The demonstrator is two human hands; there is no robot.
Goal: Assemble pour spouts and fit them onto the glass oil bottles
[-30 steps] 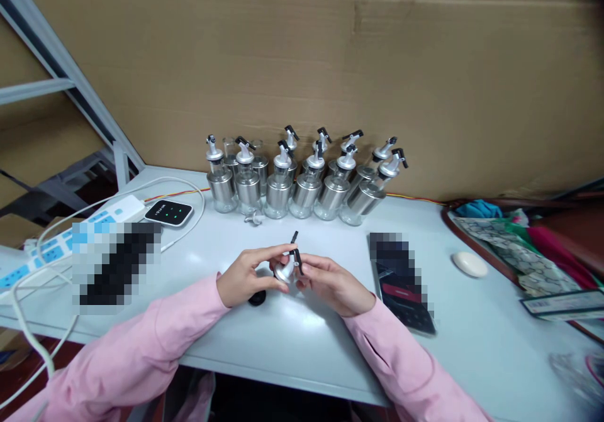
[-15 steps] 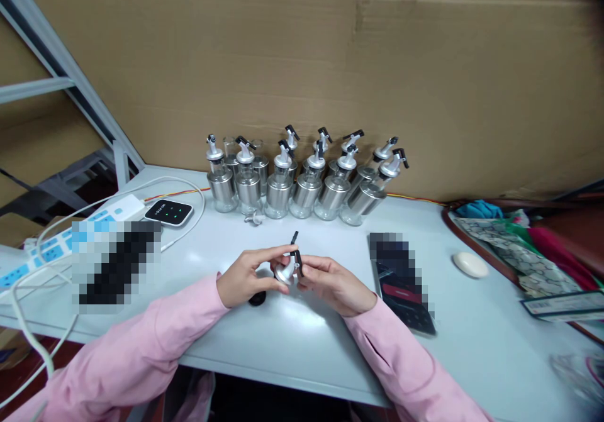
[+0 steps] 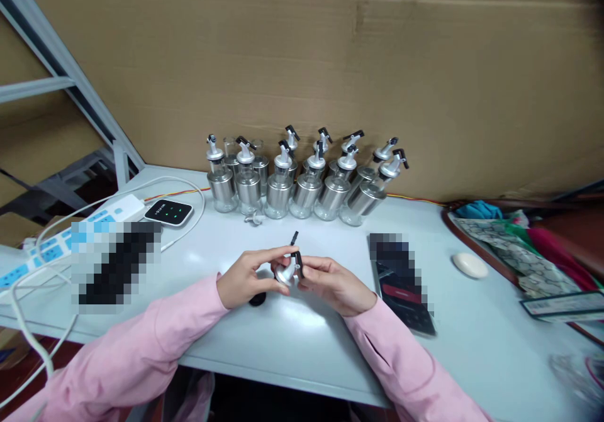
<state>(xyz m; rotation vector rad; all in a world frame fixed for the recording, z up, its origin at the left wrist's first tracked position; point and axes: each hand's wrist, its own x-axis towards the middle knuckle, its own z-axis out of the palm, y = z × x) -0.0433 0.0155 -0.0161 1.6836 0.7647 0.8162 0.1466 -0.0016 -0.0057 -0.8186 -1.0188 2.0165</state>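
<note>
Between my hands, above the middle of the table, is a silver pourer spout (image 3: 285, 275) with a black flip lever. My left hand (image 3: 248, 276) grips its round silver base between thumb and fingers. On the other side, my right hand (image 3: 333, 282) pinches the black lever (image 3: 299, 263) at the spout's end. A round black part (image 3: 257, 299) lies on the table below my left hand. Past my hands, a second loose silver spout piece (image 3: 253, 219) lies in front of several glass-and-steel oil bottles (image 3: 279, 190), most of them topped with like spouts.
A power strip (image 3: 104, 219), a small white WiFi device (image 3: 168, 212) and looped white cables lie at left. To the right are a dark phone-like slab (image 3: 401, 290), a white oval object (image 3: 470, 265) and a bag with bright cloth (image 3: 509, 246). Cardboard (image 3: 292, 57) stands behind the bottles.
</note>
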